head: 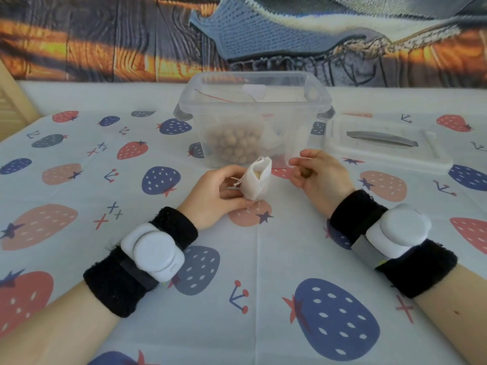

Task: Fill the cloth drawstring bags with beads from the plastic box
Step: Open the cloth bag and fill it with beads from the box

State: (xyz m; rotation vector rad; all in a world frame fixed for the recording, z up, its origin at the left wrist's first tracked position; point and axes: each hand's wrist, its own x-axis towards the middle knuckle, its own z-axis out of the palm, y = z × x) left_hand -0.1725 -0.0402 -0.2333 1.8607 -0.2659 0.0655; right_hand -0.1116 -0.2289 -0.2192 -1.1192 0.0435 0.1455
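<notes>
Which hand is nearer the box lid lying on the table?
Right. The right hand, holding a bead, sits just in front of the lid; the left hand, gripping the cloth bag, is farther left.

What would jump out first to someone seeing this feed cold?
Probably the small white cloth bag at centre, held open-mouthed above the table by the left hand, with the right hand beside it holding a brown bead. Just behind stands the clear plastic box with a heap of tan beads inside, its lid lying to the right on the strawberry-print tablecloth.
</notes>
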